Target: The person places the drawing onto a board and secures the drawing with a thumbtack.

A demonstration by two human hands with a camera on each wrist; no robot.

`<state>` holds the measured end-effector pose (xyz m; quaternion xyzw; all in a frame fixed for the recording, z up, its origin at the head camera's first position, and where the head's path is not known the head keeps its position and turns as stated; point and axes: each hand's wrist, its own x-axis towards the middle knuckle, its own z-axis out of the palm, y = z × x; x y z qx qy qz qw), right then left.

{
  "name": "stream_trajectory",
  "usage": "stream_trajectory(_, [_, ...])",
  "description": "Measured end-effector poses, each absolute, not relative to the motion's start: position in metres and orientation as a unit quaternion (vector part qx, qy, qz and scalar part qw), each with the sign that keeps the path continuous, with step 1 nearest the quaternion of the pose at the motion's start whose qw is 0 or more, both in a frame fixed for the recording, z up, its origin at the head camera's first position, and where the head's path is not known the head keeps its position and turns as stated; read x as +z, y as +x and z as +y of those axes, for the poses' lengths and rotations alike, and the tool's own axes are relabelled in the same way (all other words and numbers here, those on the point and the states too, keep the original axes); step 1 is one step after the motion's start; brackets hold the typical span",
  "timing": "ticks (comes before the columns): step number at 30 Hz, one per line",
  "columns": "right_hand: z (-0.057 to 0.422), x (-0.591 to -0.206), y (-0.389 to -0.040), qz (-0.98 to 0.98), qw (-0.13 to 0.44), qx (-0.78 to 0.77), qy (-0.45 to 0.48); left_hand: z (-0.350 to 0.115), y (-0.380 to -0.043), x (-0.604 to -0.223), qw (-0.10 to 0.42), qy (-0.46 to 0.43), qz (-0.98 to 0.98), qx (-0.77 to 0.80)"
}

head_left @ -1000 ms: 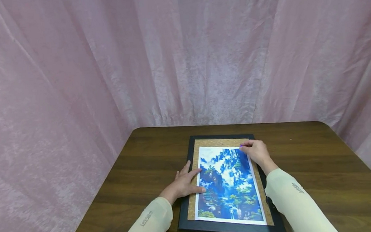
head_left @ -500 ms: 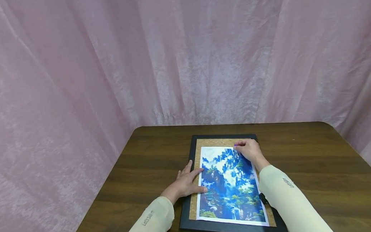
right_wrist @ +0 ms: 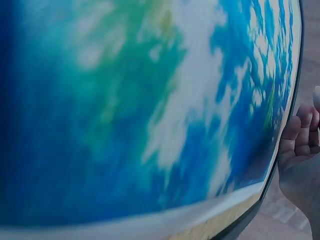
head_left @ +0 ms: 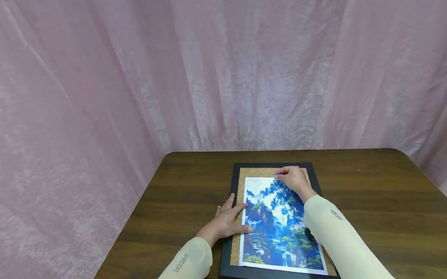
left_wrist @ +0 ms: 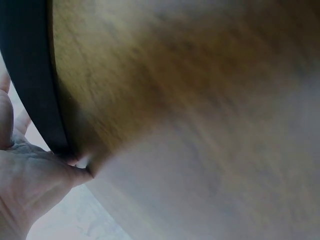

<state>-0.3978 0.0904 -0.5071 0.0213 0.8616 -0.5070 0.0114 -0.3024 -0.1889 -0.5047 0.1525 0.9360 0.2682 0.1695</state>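
Observation:
A printed landscape picture (head_left: pixel 273 235) in blue and green lies on a cork board (head_left: pixel 257 171) inside a black frame (head_left: pixel 226 256). My left hand (head_left: pixel 226 222) rests with spread fingers across the frame's left side, thumb and a fingertip on the paper's edge. At the picture's top edge, my right hand (head_left: pixel 294 181) pinches a small purple piece (head_left: pixel 277 174), too small to identify. The left wrist view has the left hand (left_wrist: pixel 35 185) beside the black border (left_wrist: pixel 31 70). In the right wrist view the picture (right_wrist: pixel 125 125) looms large, the right hand (right_wrist: pixel 300 155) beyond it with curled fingers; the purple piece is hidden there.
The board lies near the front of a dark brown wooden table (head_left: pixel 181 203) with rounded far corners. Pink curtains (head_left: pixel 218 70) hang behind and at both sides. A tiny pale speck (head_left: pixel 358 170) lies on the table right of the board.
My right hand has slid left along the picture's top edge, still pinching the purple piece. The left hand keeps its place on the board. The head view has shifted slightly.

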Motion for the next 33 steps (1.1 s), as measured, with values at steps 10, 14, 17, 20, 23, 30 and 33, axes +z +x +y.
stream_trajectory(10, [0.087, -0.514, -0.403, 0.864, 0.038, -0.501, 0.035, -0.183, -0.296, -0.504, 0.173, 0.144, 0.937, 0.269])
stream_trajectory(14, [0.085, -0.517, -0.404, 0.87, 0.031, -0.492, 0.033, -0.182, -0.295, -0.502, 0.17, 0.139, 0.936, 0.275])
stream_trajectory(17, [0.082, -0.517, -0.404, 0.877, 0.025, -0.48, 0.03, -0.183, -0.294, -0.501, 0.168, 0.138, 0.937, 0.274])
stream_trajectory(20, [0.08, -0.516, -0.403, 0.885, 0.021, -0.464, 0.023, -0.184, -0.294, -0.502, 0.169, 0.137, 0.937, 0.273])
stream_trajectory(23, [0.079, -0.516, -0.403, 0.889, 0.02, -0.457, 0.027, -0.184, -0.294, -0.503, 0.17, 0.135, 0.938, 0.272])
stream_trajectory(30, [0.076, -0.518, -0.403, 0.888, 0.013, -0.457, 0.037, -0.184, -0.294, -0.503, 0.17, 0.138, 0.938, 0.271])
stream_trajectory(33, [0.076, -0.515, -0.402, 0.888, 0.017, -0.457, 0.044, -0.184, -0.294, -0.502, 0.17, 0.139, 0.938, 0.27])
